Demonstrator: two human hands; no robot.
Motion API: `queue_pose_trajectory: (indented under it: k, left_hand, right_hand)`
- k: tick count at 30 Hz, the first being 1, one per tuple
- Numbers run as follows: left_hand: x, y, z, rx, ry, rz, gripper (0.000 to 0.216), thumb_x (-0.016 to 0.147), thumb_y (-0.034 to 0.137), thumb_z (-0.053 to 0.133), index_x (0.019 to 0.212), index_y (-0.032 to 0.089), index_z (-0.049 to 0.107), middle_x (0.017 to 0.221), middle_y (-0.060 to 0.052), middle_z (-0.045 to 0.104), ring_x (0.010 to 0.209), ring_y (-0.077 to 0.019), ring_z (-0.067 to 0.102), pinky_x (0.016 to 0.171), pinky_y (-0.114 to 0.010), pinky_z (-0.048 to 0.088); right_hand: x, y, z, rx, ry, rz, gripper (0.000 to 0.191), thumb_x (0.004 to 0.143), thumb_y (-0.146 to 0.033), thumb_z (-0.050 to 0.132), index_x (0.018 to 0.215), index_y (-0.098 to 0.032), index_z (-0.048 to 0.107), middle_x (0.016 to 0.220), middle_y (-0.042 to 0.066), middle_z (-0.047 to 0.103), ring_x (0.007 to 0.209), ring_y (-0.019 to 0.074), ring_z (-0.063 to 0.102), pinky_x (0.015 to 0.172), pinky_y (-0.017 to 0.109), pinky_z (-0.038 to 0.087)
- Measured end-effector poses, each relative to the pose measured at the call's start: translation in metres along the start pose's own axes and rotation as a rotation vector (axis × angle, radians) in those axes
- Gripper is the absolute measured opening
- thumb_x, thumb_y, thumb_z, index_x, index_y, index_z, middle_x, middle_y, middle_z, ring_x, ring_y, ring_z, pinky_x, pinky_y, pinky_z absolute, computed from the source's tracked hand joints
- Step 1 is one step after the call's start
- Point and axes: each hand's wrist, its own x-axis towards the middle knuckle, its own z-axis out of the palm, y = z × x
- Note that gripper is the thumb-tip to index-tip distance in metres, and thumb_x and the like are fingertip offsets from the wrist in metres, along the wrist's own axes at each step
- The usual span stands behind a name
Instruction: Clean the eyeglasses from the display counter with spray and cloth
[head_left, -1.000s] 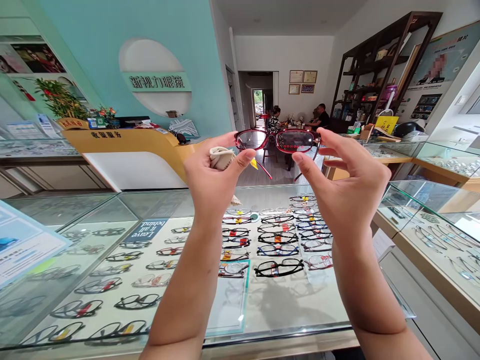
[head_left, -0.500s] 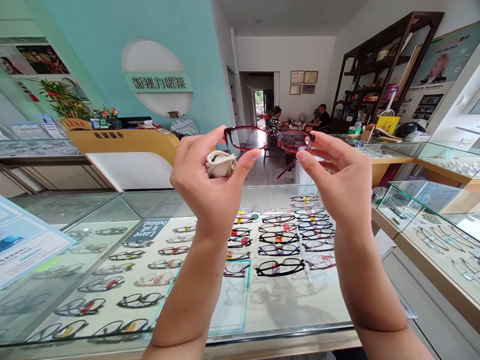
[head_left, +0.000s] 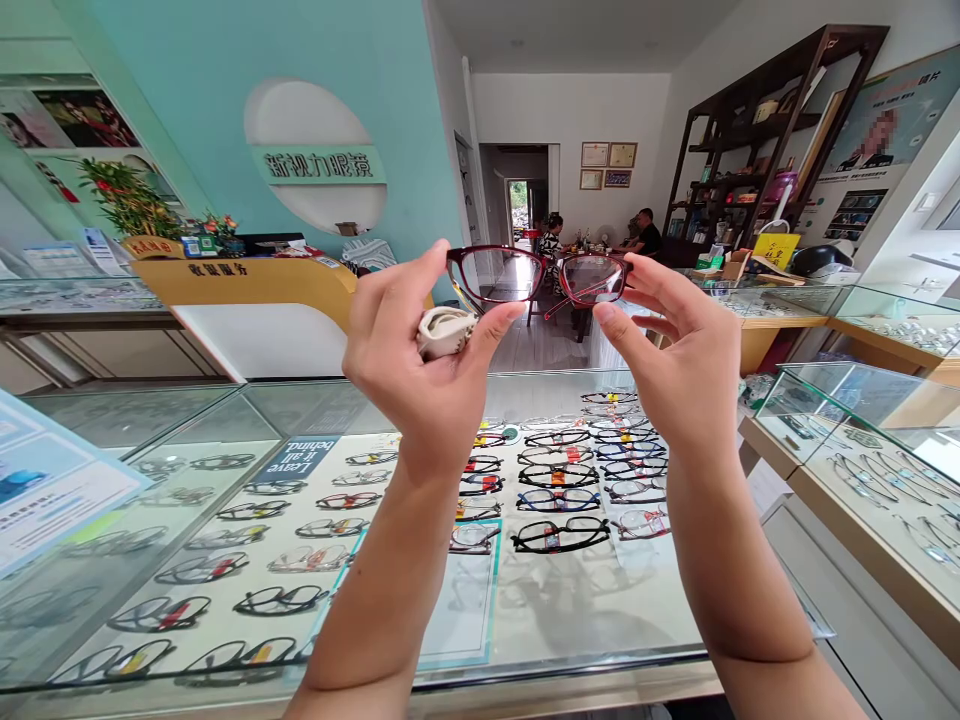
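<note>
Dark red eyeglasses [head_left: 501,300] are raised in front of me above the glass display case, one end in each hand. My left hand [head_left: 420,350] grips the left end of the frame between thumb and fingers. A rolled off-white cloth [head_left: 444,332] is tucked in that same palm. At the other end, the fingers and thumb of my right hand [head_left: 679,350] pinch the right rim near the hinge. One thin red temple arm shows through the right lens. The other temple runs down behind the left lens towards the cloth.
Rows of eyeglasses [head_left: 559,500] lie inside the glass display case [head_left: 585,610] beneath my arms. Another glass case [head_left: 885,420] stands at the right, and a yellow-and-white counter [head_left: 255,310] at the left. Two people sit at a table in the back.
The eyeglasses have tilted and risen slightly, so the frame's top edge shows more and the temple behind the right lens sits higher. Both hands keep their hold.
</note>
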Motion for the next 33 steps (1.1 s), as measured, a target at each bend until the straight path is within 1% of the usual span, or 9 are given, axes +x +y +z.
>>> queue_pose_trajectory:
  k: [2, 6, 10, 13, 16, 21, 25, 29, 33]
  left_hand:
    - [0.000, -0.002, 0.002, -0.018, 0.000, 0.037, 0.064, 0.088, 0.076, 0.085, 0.132, 0.030, 0.076, 0.125, -0.008, 0.078, 0.134, -0.0374, 0.070, 0.082, -0.056, 0.062]
    - [0.000, -0.004, 0.009, -0.096, 0.007, 0.083, 0.057, 0.091, 0.068, 0.086, 0.132, 0.030, 0.076, 0.129, -0.006, 0.080, 0.128, -0.0334, 0.074, 0.097, -0.059, 0.062]
    - [-0.001, -0.009, 0.018, -0.058, -0.070, -0.079, 0.056, 0.091, 0.068, 0.087, 0.135, 0.036, 0.073, 0.138, -0.009, 0.079, 0.132, -0.0342, 0.074, 0.093, -0.056, 0.066]
    - [-0.004, -0.014, 0.021, -0.042, -0.100, -0.110, 0.059, 0.087, 0.060, 0.092, 0.139, 0.038, 0.072, 0.143, -0.010, 0.078, 0.131, -0.0335, 0.074, 0.091, -0.053, 0.068]
    - [-0.006, -0.016, 0.024, -0.047, -0.088, -0.089, 0.058, 0.088, 0.057, 0.093, 0.139, 0.038, 0.072, 0.144, -0.010, 0.077, 0.130, -0.0321, 0.075, 0.091, -0.050, 0.068]
    - [-0.007, -0.010, 0.024, -0.015, -0.064, -0.079, 0.053, 0.091, 0.058, 0.090, 0.137, 0.038, 0.072, 0.145, -0.010, 0.076, 0.126, -0.0301, 0.076, 0.084, -0.046, 0.068]
    - [-0.012, -0.004, 0.022, -0.022, -0.037, -0.075, 0.060, 0.092, 0.061, 0.088, 0.143, 0.036, 0.069, 0.150, -0.011, 0.073, 0.135, -0.0325, 0.071, 0.089, -0.049, 0.067]
    - [-0.017, -0.005, 0.020, -0.066, -0.034, -0.016, 0.068, 0.096, 0.067, 0.081, 0.149, 0.028, 0.065, 0.151, -0.013, 0.070, 0.151, -0.0390, 0.059, 0.095, -0.054, 0.064]
    - [-0.019, -0.010, 0.021, -0.044, -0.006, 0.075, 0.070, 0.094, 0.065, 0.084, 0.150, 0.029, 0.063, 0.150, -0.014, 0.070, 0.145, -0.0371, 0.062, 0.097, -0.053, 0.063]
  right_hand:
    - [0.000, -0.001, 0.000, -0.012, 0.008, -0.011, 0.047, 0.100, -0.043, 0.077, 0.147, -0.033, 0.073, 0.144, 0.009, 0.079, 0.124, 0.0304, 0.080, 0.100, 0.053, 0.070]
    - [-0.002, -0.008, 0.004, -0.072, 0.078, -0.072, 0.045, 0.101, -0.039, 0.075, 0.145, -0.034, 0.072, 0.144, 0.010, 0.076, 0.127, 0.0320, 0.076, 0.101, 0.054, 0.069]
    - [-0.003, -0.018, 0.008, -0.130, 0.162, -0.155, 0.036, 0.102, -0.036, 0.074, 0.138, -0.032, 0.072, 0.138, 0.011, 0.076, 0.126, 0.0327, 0.073, 0.101, 0.054, 0.068]
    - [-0.004, -0.020, 0.009, -0.161, 0.180, -0.195, 0.031, 0.104, -0.031, 0.071, 0.135, -0.029, 0.071, 0.135, 0.012, 0.075, 0.127, 0.0320, 0.071, 0.106, 0.055, 0.067]
    - [-0.005, -0.018, 0.010, -0.162, 0.151, -0.201, 0.037, 0.103, -0.028, 0.071, 0.140, -0.031, 0.068, 0.139, 0.012, 0.072, 0.135, 0.0352, 0.067, 0.111, 0.060, 0.064]
    - [-0.005, -0.017, 0.009, -0.145, 0.117, -0.138, 0.042, 0.103, -0.035, 0.071, 0.145, -0.036, 0.067, 0.145, 0.012, 0.070, 0.141, 0.0387, 0.064, 0.116, 0.066, 0.061]
    - [-0.003, -0.010, 0.009, -0.119, 0.097, -0.098, 0.044, 0.102, -0.038, 0.072, 0.146, -0.036, 0.068, 0.148, 0.010, 0.072, 0.138, 0.0356, 0.068, 0.115, 0.063, 0.062]
    - [-0.002, 0.002, 0.010, -0.124, 0.042, -0.070, 0.051, 0.102, -0.038, 0.070, 0.152, -0.034, 0.065, 0.150, 0.009, 0.074, 0.134, 0.0328, 0.072, 0.109, 0.058, 0.065]
    - [-0.003, 0.009, 0.010, -0.118, 0.001, -0.058, 0.057, 0.103, -0.037, 0.067, 0.159, -0.035, 0.061, 0.154, 0.008, 0.072, 0.135, 0.0336, 0.072, 0.107, 0.057, 0.065]
